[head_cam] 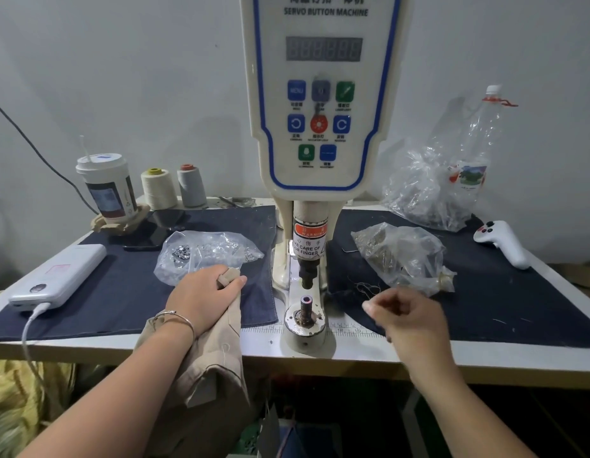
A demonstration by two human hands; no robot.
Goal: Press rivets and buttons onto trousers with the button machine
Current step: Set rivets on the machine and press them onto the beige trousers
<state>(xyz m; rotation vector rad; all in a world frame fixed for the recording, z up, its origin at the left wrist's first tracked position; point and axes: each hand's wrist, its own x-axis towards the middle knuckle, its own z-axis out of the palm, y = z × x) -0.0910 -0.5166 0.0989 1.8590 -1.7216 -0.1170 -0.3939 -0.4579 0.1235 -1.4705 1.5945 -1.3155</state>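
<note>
The white servo button machine (323,104) stands at the table's middle, its black punch (307,274) above the lower die post (305,307). My left hand (204,294) grips the beige trousers (207,368), which hang over the table's front edge left of the die. My right hand (407,314) hovers right of the die with fingers curled and fingertips together; it is blurred, and I cannot see whether it pinches a small part. A clear bag of silver buttons (204,252) lies behind my left hand. A clear bag of small brass parts (402,252) lies behind my right hand.
Dark denim mats (122,292) cover the tabletop on both sides. On the left are a white power bank (61,276), a phone, a lidded cup (105,186) and two thread cones (173,188). On the right are a plastic bottle (475,153), another clear bag and a white controller (501,242).
</note>
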